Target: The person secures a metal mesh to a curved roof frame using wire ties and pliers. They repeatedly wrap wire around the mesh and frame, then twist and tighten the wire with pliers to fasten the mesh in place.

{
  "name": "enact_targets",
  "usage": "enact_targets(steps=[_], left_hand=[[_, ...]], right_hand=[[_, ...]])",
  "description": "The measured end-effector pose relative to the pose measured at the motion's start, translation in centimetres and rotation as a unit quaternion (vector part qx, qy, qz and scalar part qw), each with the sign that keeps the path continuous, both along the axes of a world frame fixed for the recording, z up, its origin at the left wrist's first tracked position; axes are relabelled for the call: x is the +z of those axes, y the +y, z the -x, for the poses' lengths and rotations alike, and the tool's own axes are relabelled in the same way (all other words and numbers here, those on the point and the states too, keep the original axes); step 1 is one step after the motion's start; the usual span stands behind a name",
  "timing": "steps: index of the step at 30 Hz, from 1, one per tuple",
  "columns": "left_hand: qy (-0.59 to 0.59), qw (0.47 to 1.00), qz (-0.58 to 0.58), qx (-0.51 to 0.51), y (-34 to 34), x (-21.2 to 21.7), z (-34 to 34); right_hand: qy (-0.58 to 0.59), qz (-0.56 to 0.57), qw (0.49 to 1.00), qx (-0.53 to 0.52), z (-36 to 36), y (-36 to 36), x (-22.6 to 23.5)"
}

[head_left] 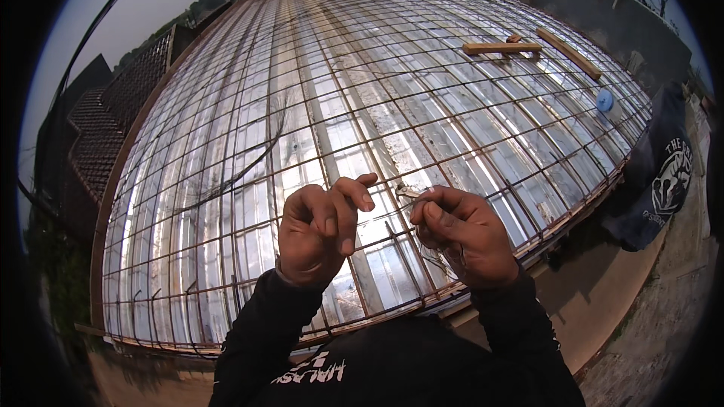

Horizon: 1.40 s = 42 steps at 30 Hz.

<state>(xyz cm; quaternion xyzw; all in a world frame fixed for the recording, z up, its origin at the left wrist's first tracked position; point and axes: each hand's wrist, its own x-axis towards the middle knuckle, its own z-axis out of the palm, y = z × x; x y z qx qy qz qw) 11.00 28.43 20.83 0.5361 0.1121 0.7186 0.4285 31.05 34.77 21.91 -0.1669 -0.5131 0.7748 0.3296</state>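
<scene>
My left hand [320,226] is raised over the steel bar mesh with its fingers bent and apart, and nothing shows in it. Close by on the right, my right hand [469,237] pinches a small, pale, metallic-looking piece [408,192] between thumb and fingers. Its exact kind is too small to tell, and the end inside the fingers is hidden. Thin wire strands seem to hang beneath this hand. Under both hands, rusty reinforcing bars [392,237] cross in a grid above shiny ribbed metal decking [339,134].
A loose bundle of dark wire [260,158] lies across the mesh. Wooden blocks [501,48] and a blue round object [604,100] rest at the far right. Dark printed cloth [656,188] hangs at the right edge. Tiled roofs [105,136] stand beyond the left edge.
</scene>
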Motion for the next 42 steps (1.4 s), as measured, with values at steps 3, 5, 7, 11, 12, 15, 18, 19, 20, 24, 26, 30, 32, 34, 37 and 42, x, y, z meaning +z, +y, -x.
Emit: enact_targets(steps=[3, 5, 7, 11, 12, 15, 18, 19, 20, 24, 26, 30, 32, 34, 37, 42], left_hand=[[0.166, 0.985, 0.008, 0.037, -1.4, 0.4, -0.9], [0.177, 0.978, 0.050, 0.095, -1.2, 0.2, -0.5], [0.147, 0.983, 0.047, 0.100, -0.5, -0.3, 0.3], [0.048, 0.998, 0.028, 0.025, -0.4, -1.0, 0.9], [0.043, 0.999, 0.014, 0.007, -0.7, -1.0, 0.6], [0.093, 0.995, -0.045, -0.006, -0.7, -0.7, -0.2], [0.146, 0.987, 0.060, 0.015, 0.7, -0.7, -0.3], [0.160, 0.984, 0.078, 0.020, 1.3, -0.9, 0.0], [0.152, 0.986, 0.068, 0.001, 1.8, -1.2, 0.3], [0.085, 0.992, 0.068, -0.065, 2.9, -2.6, 2.0], [0.053, 0.995, 0.073, -0.053, 2.8, -2.9, 2.6], [0.154, 0.978, 0.017, -0.138, 3.3, -2.6, 2.2], [0.164, 0.979, 0.041, -0.110, 3.0, -2.4, 1.4], [0.155, 0.979, 0.060, -0.122, 2.5, -2.2, 0.5], [0.093, 0.975, 0.169, -0.109, 1.5, -2.0, -0.5], [-0.060, 0.911, 0.163, -0.374, 2.3, -2.0, 0.1]], right_hand=[[-0.080, -0.056, 0.993, 0.066, 2.7, 0.2, -1.5], [-0.151, -0.245, 0.943, 0.165, 3.0, -2.0, -3.0], [-0.108, -0.310, 0.905, 0.269, 1.8, -3.6, -3.5], [0.180, -0.239, 0.948, 0.107, -0.1, -2.1, -2.1], [0.233, -0.143, 0.960, 0.058, -0.1, -1.2, -2.0], [0.031, -0.197, 0.979, -0.037, 1.1, 0.1, -2.9], [-0.105, -0.324, 0.940, -0.016, 2.0, -2.5, -5.3], [-0.124, -0.366, 0.922, 0.000, 1.9, -3.4, -5.8], [-0.129, -0.413, 0.901, 0.013, 1.5, -4.2, -6.0], [0.199, -0.295, 0.934, 0.027, -1.4, -3.7, -5.6], [0.221, -0.065, 0.972, -0.037, -2.1, -2.0, -5.5], [-0.054, -0.048, 0.997, -0.028, -1.2, -0.5, -7.6], [-0.071, -0.114, 0.990, 0.047, 0.4, -1.6, -9.1], [-0.042, -0.260, 0.961, 0.087, 1.6, -2.1, -10.3], [-0.053, -0.348, 0.934, 0.062, 2.4, -2.5, -11.0], [0.055, -0.254, 0.956, 0.138, 1.5, -2.5, -11.5]])
